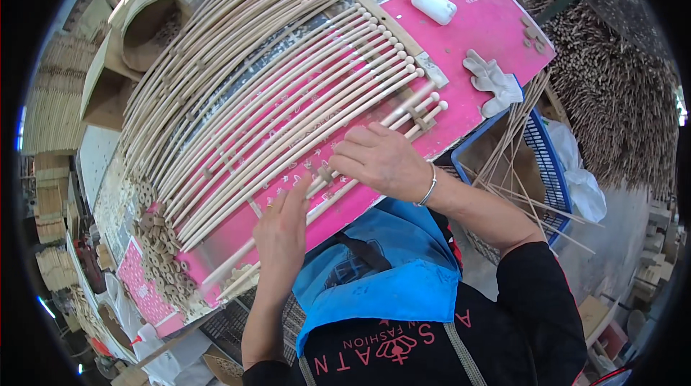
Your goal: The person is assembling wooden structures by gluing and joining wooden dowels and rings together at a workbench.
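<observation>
My left hand (282, 235) is closed round a pale wooden rod near the table's front edge; the rod's two ends are blurred. Further along it, my right hand (378, 159) is curled over the same rod, palm down. Between the hands sits a small tan wooden piece (325, 174), close to my left fingertips; whether it is threaded on the rod I cannot tell. Two more ball-ended rods (432, 103) lie just beside, with a wooden piece (425, 122) near their heads. Beyond, a row of ball-ended rods (288, 141) lies side by side, heads against a wooden strip (399, 33).
Plain rods (216, 41) are spread at the far left, with a heap of wooden rings (162, 249) at their near ends. A white squeeze bottle (432, 6) and a glove (491, 82) lie on the pink sheet (461, 41). A blue basket (543, 163) stands right.
</observation>
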Available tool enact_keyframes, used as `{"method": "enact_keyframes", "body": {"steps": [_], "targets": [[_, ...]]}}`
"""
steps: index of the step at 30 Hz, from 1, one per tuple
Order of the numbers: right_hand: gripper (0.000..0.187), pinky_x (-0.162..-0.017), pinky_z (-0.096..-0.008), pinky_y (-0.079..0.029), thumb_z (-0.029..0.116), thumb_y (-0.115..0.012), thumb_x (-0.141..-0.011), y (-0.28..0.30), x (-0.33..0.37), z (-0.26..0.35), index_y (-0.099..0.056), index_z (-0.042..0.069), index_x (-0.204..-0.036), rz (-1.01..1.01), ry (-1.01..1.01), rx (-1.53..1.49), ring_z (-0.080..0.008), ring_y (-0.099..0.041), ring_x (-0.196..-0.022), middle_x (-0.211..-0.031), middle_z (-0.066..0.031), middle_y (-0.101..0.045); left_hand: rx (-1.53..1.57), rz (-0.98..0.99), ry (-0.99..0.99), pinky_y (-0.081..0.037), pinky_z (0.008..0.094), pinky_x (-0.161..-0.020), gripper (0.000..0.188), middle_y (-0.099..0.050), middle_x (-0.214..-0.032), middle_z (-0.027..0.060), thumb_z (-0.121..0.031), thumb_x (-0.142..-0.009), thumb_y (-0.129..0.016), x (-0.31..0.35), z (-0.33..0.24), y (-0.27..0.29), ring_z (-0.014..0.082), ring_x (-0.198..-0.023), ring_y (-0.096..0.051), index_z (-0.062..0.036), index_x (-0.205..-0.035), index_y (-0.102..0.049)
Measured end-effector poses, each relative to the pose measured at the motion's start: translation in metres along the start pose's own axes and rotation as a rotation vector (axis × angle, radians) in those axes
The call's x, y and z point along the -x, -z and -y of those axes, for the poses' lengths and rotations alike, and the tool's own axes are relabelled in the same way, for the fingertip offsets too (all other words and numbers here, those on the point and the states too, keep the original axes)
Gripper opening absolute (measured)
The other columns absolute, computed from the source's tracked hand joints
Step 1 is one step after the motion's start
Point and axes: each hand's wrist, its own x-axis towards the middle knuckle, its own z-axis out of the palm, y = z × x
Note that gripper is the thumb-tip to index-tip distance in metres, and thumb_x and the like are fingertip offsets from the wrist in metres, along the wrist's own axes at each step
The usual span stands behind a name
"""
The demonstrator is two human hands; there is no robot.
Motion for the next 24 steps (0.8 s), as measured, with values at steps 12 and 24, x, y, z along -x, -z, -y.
{"method": "enact_keyframes", "body": {"steps": [12, 24], "targets": [[0.044, -0.078, -0.0236, -0.053, 0.013, -0.075, -0.099, -0.040, 0.048, 0.051, -0.061, 0.006, -0.140, -0.255, -0.850, -1.701, -0.0070, -0.066, -0.091, -0.103, -0.0014, -0.073, 0.353, 0.045, 0.022, -0.055, 0.0373, -0.075, 0.031, -0.071, -0.099, 0.0171, -0.003, -0.101, -0.061, 0.014, 0.002, -0.037, 0.0261, -0.085, -0.071, -0.0014, -0.132, -0.068], [0.034, -0.069, -0.0208, -0.050, 0.019, -0.071, -0.102, -0.013, 0.056, -0.003, -0.066, 0.003, -0.132, -0.317, -0.974, -1.641, -0.0057, -0.060, -0.080, -0.098, 0.0002, -0.067, 0.380, 0.064, 0.203, -0.051, 0.0299, -0.074, 0.031, -0.071, -0.096, 0.0137, -0.003, -0.102, -0.061, 0.043, 0.025, -0.020, 0.0181, -0.083, -0.067, 0.0013, -0.131, -0.069]]}}
